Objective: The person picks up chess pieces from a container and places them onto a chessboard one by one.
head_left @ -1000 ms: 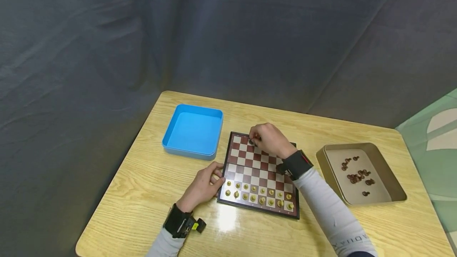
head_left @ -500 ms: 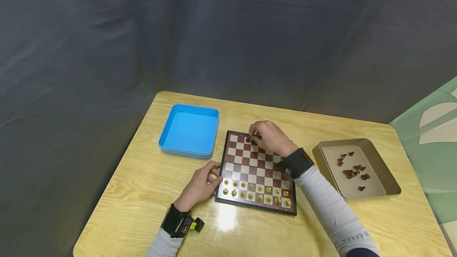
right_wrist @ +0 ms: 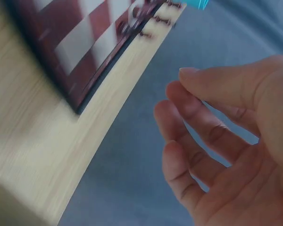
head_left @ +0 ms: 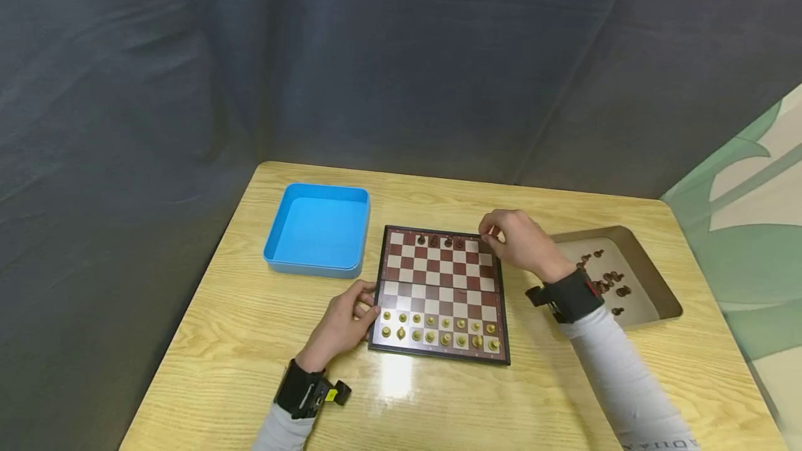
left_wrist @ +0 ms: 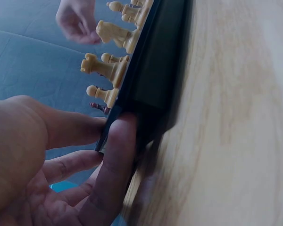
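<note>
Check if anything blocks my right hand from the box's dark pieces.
Nothing visible does: the tan box holding the dark pieces is open-topped. Its side nearest your right hand is mostly hidden by your arm.

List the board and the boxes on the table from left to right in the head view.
Square open blue box with rounded corners → black-rimmed red-and-white checkered chessboard → open tan box holding loose dark-brown chess pieces.

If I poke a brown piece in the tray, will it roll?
Probably: several brown pieces lie sideways and look rounded. The tray has raised walls, so they'd likely stay in. They look small, so maybe light.
</note>
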Demonstrator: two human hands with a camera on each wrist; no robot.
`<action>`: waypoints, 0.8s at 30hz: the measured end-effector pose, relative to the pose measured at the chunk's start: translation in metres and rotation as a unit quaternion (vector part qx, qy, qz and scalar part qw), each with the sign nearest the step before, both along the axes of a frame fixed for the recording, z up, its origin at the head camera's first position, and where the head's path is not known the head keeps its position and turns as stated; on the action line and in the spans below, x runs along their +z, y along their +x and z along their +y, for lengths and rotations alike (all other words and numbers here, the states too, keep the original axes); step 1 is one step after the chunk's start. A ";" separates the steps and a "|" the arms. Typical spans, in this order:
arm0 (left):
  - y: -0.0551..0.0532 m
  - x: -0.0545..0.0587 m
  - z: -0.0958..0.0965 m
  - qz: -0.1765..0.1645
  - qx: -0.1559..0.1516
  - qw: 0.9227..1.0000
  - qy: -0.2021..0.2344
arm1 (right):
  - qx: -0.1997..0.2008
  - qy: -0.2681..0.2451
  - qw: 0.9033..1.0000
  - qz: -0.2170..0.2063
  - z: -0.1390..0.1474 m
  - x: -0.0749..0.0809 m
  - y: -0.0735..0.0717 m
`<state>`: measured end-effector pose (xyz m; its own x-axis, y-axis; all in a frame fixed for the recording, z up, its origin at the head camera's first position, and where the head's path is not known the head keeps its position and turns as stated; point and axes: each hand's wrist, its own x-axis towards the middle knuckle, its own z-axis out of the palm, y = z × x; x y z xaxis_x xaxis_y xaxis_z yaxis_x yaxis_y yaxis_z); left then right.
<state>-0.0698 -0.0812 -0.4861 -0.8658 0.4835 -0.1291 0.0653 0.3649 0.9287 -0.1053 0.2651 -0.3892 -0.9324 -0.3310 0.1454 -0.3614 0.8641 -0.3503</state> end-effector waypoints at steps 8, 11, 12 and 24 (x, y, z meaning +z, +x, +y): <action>0.000 0.000 0.000 0.006 0.003 1.000 -0.004 | -0.065 0.012 0.998 -0.006 0.055 0.008 0.030; 0.001 0.000 0.000 0.000 0.004 1.000 -0.006 | -0.085 0.022 0.996 -0.017 0.072 0.011 0.043; 0.001 -0.001 0.000 -0.002 0.004 1.000 -0.007 | -0.089 0.024 0.996 -0.018 0.077 0.012 0.047; 0.002 0.002 -0.001 0.004 -0.002 1.000 -0.017 | -0.126 0.072 0.989 -0.034 0.126 0.009 0.079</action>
<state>-0.0681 -0.0819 -0.4845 -0.8652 0.4822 -0.1375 0.0749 0.3955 0.9154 -0.0262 0.3912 -0.3803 -0.9938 -0.1004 0.0475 -0.1088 0.9662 -0.2336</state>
